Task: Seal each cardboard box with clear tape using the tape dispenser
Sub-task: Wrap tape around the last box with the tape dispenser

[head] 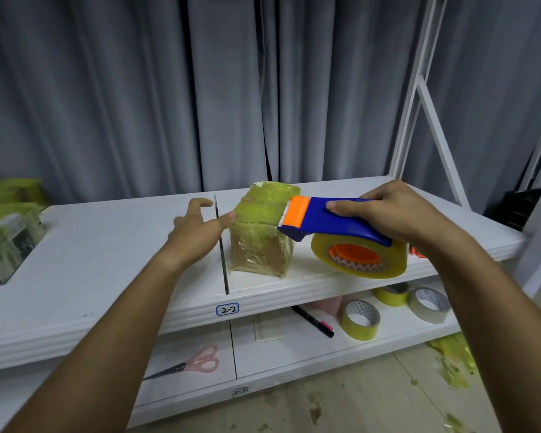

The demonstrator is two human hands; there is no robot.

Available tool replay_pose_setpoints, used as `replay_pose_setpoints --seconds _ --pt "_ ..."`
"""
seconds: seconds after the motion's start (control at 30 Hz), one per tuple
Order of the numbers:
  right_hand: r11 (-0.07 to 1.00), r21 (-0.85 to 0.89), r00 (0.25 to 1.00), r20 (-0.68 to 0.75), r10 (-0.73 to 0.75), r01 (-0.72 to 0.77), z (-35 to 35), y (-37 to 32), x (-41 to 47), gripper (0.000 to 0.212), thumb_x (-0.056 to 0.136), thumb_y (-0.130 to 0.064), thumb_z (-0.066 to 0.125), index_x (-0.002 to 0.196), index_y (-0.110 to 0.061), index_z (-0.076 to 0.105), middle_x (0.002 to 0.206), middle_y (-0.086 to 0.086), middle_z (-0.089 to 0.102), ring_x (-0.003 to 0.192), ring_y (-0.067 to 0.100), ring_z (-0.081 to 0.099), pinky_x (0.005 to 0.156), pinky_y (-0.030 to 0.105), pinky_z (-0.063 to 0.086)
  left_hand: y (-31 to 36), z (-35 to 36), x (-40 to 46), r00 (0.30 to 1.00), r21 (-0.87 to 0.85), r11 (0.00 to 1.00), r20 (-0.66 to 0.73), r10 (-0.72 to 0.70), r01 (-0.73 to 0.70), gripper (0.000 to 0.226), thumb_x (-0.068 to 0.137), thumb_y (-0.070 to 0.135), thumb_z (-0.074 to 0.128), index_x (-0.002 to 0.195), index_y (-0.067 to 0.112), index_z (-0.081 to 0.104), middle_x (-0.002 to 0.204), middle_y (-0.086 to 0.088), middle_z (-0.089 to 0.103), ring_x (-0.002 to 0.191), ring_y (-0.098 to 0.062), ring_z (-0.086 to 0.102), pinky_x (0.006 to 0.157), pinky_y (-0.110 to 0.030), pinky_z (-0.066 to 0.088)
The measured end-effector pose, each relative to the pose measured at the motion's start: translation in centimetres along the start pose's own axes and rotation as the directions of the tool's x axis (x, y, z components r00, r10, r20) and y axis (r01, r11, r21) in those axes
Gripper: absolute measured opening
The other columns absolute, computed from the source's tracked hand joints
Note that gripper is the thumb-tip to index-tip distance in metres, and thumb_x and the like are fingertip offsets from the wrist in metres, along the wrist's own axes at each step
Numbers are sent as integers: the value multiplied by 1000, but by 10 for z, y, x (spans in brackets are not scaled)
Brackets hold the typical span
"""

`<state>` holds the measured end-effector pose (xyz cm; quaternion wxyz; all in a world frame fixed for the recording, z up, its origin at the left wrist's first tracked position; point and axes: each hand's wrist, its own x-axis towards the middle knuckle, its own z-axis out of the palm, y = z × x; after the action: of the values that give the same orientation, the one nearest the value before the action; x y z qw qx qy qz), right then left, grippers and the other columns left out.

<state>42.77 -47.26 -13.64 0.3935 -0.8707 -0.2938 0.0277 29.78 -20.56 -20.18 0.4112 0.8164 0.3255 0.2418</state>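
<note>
A small cardboard box (pixel 261 232) wrapped in yellowish clear tape stands upright on the white upper shelf (pixel 107 260). My right hand (pixel 394 210) grips the blue handle of a tape dispenser (pixel 334 226) with an orange blade end and a big tape roll (pixel 359 257) below it. The blade end sits against the box's upper right side. My left hand (pixel 197 229) hovers just left of the box with fingers spread, the thumb tip at the box's upper left edge.
More tape-wrapped boxes (pixel 7 232) sit at the far left of the shelf. On the lower shelf lie pink scissors (pixel 194 364), a black marker (pixel 313 321) and three tape rolls (pixel 361 320). Tape scraps litter the floor (pixel 450 367). A white frame (pixel 419 98) rises behind.
</note>
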Motion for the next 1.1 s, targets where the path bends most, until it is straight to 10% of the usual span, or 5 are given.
replay_pose_setpoints --seconds 0.07,0.13,0.23,0.73,1.1 --pt "1000 13 1000 -5 5 -5 0 1 1 50 77 -67 71 78 -17 79 71 0 75 71 16 71 63 28 50 -4 6 -5 931 87 955 -210 297 -285 37 91 39 71 123 31 54 125 0 44 122 -24 42 101 -35 37" --pt "1000 18 1000 -8 11 -10 0 1 1 51 77 -67 71 79 -17 79 71 0 75 71 16 71 64 28 50 -6 11 -7 686 268 742 -283 671 -615 24 92 16 71 114 20 64 115 1 54 112 -21 50 97 -29 42" --pt "999 29 1000 -9 16 -16 1 3 2 51 77 -66 72 80 -16 78 71 0 75 71 16 71 62 27 49 -16 25 -8 505 313 549 -215 836 -775 21 94 1 64 112 8 73 110 -5 69 101 -17 62 95 -17 44" --pt "986 147 997 12 78 -79 9 12 2 49 80 -63 71 80 -14 75 70 -2 73 68 13 68 57 23 46 14 41 -15 588 235 580 -39 808 -780 33 86 6 56 117 15 65 116 3 64 111 -15 55 103 -37 45" --pt "985 152 996 32 80 -84 9 20 3 49 79 -64 72 79 -14 76 69 -3 74 66 12 69 57 22 47 5 62 -12 640 145 644 -75 764 -751 9 99 12 60 103 16 67 101 22 62 94 7 53 83 -5 36"
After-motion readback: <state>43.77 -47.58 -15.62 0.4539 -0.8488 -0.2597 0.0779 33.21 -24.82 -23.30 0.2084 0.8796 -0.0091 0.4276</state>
